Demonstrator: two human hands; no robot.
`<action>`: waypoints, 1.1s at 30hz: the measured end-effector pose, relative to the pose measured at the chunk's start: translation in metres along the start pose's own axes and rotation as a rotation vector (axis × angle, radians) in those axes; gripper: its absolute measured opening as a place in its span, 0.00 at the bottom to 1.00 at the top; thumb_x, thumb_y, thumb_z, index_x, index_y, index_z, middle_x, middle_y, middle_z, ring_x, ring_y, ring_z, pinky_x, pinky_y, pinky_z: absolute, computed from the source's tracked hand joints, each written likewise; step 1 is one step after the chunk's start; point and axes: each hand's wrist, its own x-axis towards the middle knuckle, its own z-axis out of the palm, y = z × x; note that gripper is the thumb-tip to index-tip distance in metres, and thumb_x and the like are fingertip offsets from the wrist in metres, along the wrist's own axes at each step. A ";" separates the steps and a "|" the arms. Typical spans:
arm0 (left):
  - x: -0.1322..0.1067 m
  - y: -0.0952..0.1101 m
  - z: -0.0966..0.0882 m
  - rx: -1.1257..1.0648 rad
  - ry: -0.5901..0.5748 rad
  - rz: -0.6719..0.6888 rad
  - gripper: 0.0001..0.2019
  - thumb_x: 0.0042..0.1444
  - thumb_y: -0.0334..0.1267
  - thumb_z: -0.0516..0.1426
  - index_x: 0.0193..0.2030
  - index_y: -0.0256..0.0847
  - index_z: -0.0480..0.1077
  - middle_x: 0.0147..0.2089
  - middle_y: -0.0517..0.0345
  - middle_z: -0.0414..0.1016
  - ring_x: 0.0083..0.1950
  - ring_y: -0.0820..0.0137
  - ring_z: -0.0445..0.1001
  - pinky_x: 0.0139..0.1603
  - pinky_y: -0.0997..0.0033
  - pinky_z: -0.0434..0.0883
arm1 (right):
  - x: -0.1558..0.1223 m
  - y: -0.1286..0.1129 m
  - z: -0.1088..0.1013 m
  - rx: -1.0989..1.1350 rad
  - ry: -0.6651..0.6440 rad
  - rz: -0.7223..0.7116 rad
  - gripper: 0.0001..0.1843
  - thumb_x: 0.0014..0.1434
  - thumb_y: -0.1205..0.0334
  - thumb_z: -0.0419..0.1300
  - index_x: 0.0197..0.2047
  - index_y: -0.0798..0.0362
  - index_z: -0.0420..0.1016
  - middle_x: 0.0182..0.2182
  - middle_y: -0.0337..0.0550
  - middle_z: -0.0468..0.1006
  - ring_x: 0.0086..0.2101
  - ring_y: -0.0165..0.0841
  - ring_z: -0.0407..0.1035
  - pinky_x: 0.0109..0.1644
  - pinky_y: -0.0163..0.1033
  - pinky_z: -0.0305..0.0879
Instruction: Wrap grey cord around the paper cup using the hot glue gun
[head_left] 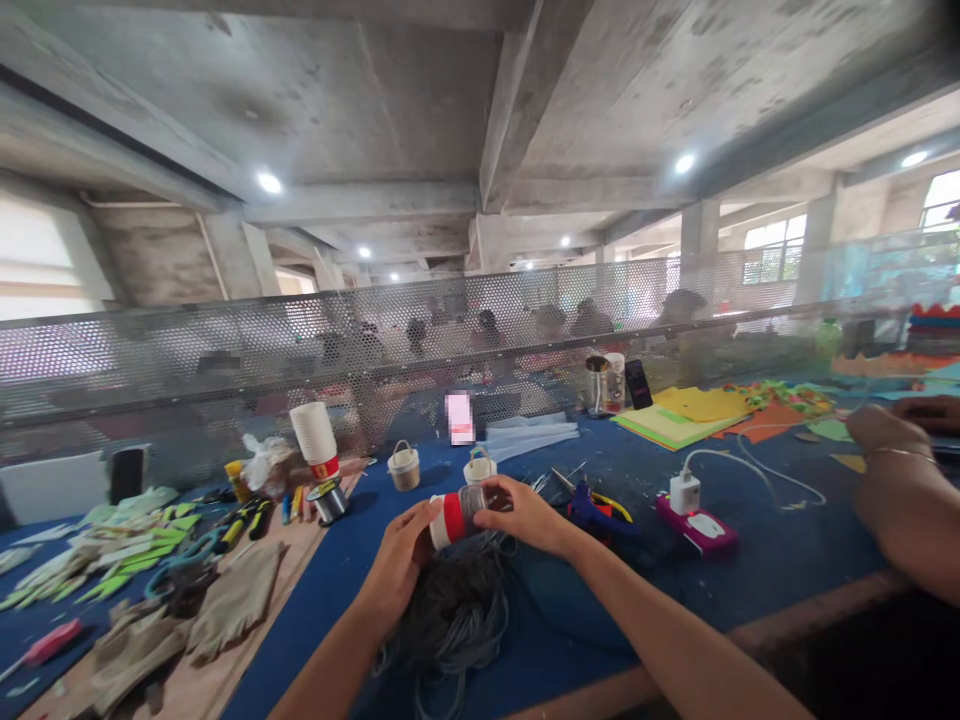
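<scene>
A white paper cup with a red band (452, 519) lies tilted on its side between my hands, above the table. Grey cord (472, 503) is wrapped round its right end. My left hand (409, 545) is closed round the white left end of the cup. At the corded end, the fingers of my right hand (517, 510) close on the cup and its cord. Beneath, a loose heap of dark grey cord (457, 610) lies on the blue table. Just behind stand two small pale cups with handles, one at left (405, 468) and one partly hidden (480, 466).
A stack of paper cups (313, 435) and a wire spool (328, 502) stand left. Gloves (236, 600) lie nearer. Pliers (592, 508), a purple power strip (697, 525) and coloured sheets (682, 415) lie right. Another person's arm (900, 490) rests at far right. A perforated screen (420, 350) runs behind.
</scene>
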 end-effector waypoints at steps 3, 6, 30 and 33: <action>0.006 0.003 -0.002 -0.043 -0.026 -0.039 0.17 0.51 0.47 0.64 0.41 0.34 0.78 0.36 0.53 0.80 0.35 0.66 0.74 0.38 0.69 0.70 | -0.001 -0.003 -0.001 0.019 0.008 -0.073 0.30 0.48 0.60 0.71 0.55 0.51 0.71 0.47 0.44 0.76 0.43 0.36 0.73 0.49 0.41 0.70; 0.011 0.004 -0.003 -0.005 -0.040 -0.044 0.17 0.50 0.46 0.65 0.41 0.34 0.79 0.39 0.52 0.80 0.36 0.66 0.74 0.38 0.70 0.69 | -0.002 -0.004 -0.002 -0.041 0.037 -0.161 0.32 0.46 0.65 0.72 0.55 0.49 0.71 0.51 0.45 0.73 0.47 0.36 0.72 0.53 0.42 0.68; 0.026 -0.018 -0.006 0.167 0.081 0.085 0.21 0.46 0.53 0.66 0.38 0.37 0.80 0.31 0.54 0.80 0.31 0.65 0.76 0.33 0.70 0.70 | 0.001 -0.013 -0.012 -0.314 0.291 -0.185 0.03 0.58 0.64 0.62 0.34 0.51 0.78 0.32 0.41 0.77 0.35 0.35 0.72 0.41 0.37 0.65; 0.029 -0.023 -0.007 0.223 0.049 0.134 0.20 0.45 0.53 0.66 0.33 0.35 0.80 0.29 0.54 0.78 0.29 0.67 0.73 0.31 0.72 0.67 | 0.003 -0.010 -0.011 -0.347 0.320 -0.214 0.05 0.59 0.63 0.62 0.33 0.50 0.78 0.31 0.41 0.76 0.35 0.37 0.71 0.41 0.38 0.65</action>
